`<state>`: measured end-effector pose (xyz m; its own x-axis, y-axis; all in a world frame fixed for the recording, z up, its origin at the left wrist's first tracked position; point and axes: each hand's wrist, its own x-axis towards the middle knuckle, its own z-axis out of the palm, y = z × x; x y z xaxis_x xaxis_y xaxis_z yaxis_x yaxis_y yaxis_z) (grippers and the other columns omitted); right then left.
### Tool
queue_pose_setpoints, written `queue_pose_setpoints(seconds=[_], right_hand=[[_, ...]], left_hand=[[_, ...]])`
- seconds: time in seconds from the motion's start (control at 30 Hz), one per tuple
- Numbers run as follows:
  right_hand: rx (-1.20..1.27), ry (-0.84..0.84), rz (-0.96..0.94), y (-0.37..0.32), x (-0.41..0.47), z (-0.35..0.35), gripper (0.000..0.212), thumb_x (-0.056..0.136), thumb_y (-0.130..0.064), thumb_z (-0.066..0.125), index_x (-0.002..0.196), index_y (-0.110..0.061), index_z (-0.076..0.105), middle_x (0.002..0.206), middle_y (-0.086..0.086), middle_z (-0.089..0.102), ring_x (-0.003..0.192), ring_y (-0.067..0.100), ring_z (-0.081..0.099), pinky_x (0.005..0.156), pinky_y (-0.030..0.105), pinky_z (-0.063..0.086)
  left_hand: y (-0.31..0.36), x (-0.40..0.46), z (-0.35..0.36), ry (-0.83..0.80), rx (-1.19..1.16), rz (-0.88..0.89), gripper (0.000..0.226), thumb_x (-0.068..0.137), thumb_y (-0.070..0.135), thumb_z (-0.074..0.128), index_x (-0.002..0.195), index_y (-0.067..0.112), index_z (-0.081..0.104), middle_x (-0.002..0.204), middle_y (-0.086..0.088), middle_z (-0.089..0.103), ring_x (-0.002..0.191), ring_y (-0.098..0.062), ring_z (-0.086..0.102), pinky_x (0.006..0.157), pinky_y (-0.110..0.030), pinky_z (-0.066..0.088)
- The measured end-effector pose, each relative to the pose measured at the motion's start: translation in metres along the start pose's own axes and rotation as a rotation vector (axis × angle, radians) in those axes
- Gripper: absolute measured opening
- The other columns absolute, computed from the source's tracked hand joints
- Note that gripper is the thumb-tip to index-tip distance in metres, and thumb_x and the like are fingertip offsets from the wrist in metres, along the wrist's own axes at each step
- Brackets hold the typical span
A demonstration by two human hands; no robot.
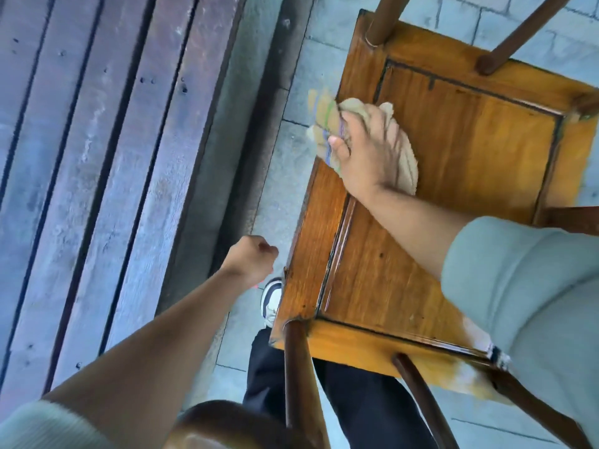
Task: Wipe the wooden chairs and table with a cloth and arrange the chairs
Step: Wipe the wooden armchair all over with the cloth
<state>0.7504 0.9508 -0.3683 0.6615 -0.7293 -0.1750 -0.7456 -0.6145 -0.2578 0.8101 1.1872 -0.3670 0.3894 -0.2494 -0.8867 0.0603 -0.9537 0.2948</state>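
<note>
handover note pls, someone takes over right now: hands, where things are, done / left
Right hand: grip on the beige cloth, pressing it on the left side of the wooden chair seat, near the edge.
Left hand: curled in a fist, holding nothing, hanging just left of the seat's near corner.
Chair stands on the grey tile floor, beside the dark plank table on the left.
Done: seat wipe is under way; how much is covered cannot be told.
Left: finish this seat and its frame, wipe the table and any other chairs, then arrange the chairs.
</note>
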Motion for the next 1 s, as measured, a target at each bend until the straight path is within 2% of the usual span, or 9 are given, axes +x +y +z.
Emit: queue_pose_setpoints(seconds=[0.07, 0.13, 0.27, 0.37, 0.5, 0.57, 0.67, 0.8, 1.0], right_hand=[[-0.050, -0.105, -0.166, -0.002, -0.049, 0.005, 0.045, 0.102, -0.047, 0.049, 0.146, -0.034, 0.050, 0.159, 0.004, 0.035, 0.138, 0.037, 0.033, 0.117, 0.047, 0.026], [-0.115, -0.209, -0.283, 0.003, -0.106, 0.006, 0.046, 0.100, -0.047, 0.052, 0.145, -0.036, 0.050, 0.157, 0.002, 0.037, 0.135, 0.036, 0.034, 0.112, 0.049, 0.032], [-0.115, -0.448, -0.501, 0.015, -0.189, 0.004, 0.051, 0.096, -0.020, 0.063, 0.141, -0.039, 0.049, 0.152, 0.001, 0.037, 0.123, 0.037, 0.040, 0.099, 0.051, 0.043], [0.011, -0.591, -0.443, 0.018, -0.191, -0.012, 0.038, 0.104, -0.033, 0.055, 0.142, -0.036, 0.050, 0.146, -0.001, 0.037, 0.120, 0.034, 0.038, 0.105, 0.046, 0.037], [0.172, -0.482, -0.158, 0.006, -0.152, -0.060, 0.043, 0.104, -0.041, 0.056, 0.146, -0.030, 0.053, 0.141, 0.000, 0.045, 0.124, 0.035, 0.045, 0.107, 0.038, 0.035], [0.197, -0.412, -0.153, 0.001, -0.140, -0.089, 0.044, 0.104, -0.043, 0.056, 0.146, -0.030, 0.052, 0.139, 0.001, 0.045, 0.122, 0.035, 0.046, 0.107, 0.039, 0.038], [0.231, -0.359, -0.183, -0.006, -0.152, -0.140, 0.043, 0.104, -0.044, 0.055, 0.145, -0.032, 0.051, 0.136, 0.000, 0.045, 0.120, 0.032, 0.046, 0.108, 0.039, 0.038], [0.226, -0.336, -0.323, -0.023, -0.165, -0.198, 0.041, 0.104, -0.043, 0.055, 0.143, -0.033, 0.051, 0.135, -0.001, 0.045, 0.118, 0.030, 0.045, 0.107, 0.039, 0.039], [0.193, -0.277, -0.468, -0.066, -0.196, -0.257, 0.042, 0.102, -0.042, 0.058, 0.143, -0.030, 0.053, 0.133, 0.005, 0.047, 0.120, 0.033, 0.045, 0.107, 0.041, 0.038]], left_hand=[[-0.010, -0.010, 0.004, 0.000, -0.047, -0.020, 0.025, 0.088, 0.019, 0.047, 0.075, 0.001, 0.059, 0.066, -0.012, 0.063, 0.051, -0.028, 0.055, 0.064, -0.046, 0.059], [-0.016, -0.025, 0.002, 0.009, -0.055, 0.009, 0.029, 0.091, 0.023, 0.048, 0.068, 0.006, 0.053, 0.061, -0.011, 0.056, 0.048, -0.027, 0.051, 0.060, -0.040, 0.055], [-0.025, -0.064, -0.005, -0.034, -0.088, 0.046, 0.048, 0.100, 0.042, 0.045, 0.067, 0.011, 0.059, 0.059, -0.007, 0.058, 0.048, -0.023, 0.052, 0.056, -0.032, 0.049], [-0.022, -0.088, -0.024, -0.046, -0.118, 0.026, 0.053, 0.103, 0.046, 0.040, 0.073, 0.009, 0.062, 0.063, -0.005, 0.066, 0.051, -0.019, 0.060, 0.054, -0.029, 0.051], [0.005, -0.117, -0.056, 0.078, -0.170, 0.062, 0.041, 0.103, 0.038, 0.043, 0.085, 0.007, 0.064, 0.070, -0.010, 0.069, 0.054, -0.022, 0.063, 0.056, -0.032, 0.055], [0.017, -0.138, -0.065, 0.166, -0.148, 0.123, 0.036, 0.101, 0.032, 0.044, 0.083, 0.007, 0.062, 0.071, -0.012, 0.069, 0.054, -0.025, 0.062, 0.057, -0.033, 0.055], [0.028, -0.191, -0.060, 0.271, -0.008, 0.185, 0.032, 0.098, 0.035, 0.045, 0.077, 0.015, 0.059, 0.077, -0.009, 0.070, 0.071, -0.030, 0.066, 0.064, -0.035, 0.055], [0.035, -0.251, -0.049, 0.478, 0.109, 0.204, 0.029, 0.097, 0.037, 0.047, 0.076, 0.017, 0.048, 0.075, -0.003, 0.055, 0.076, -0.029, 0.053, 0.054, -0.032, 0.031], [0.016, -0.345, -0.047, 0.660, 0.108, 0.188, 0.030, 0.098, 0.036, 0.046, 0.099, 0.009, 0.057, 0.100, -0.018, 0.062, 0.093, -0.038, 0.060, 0.070, -0.037, 0.045]])
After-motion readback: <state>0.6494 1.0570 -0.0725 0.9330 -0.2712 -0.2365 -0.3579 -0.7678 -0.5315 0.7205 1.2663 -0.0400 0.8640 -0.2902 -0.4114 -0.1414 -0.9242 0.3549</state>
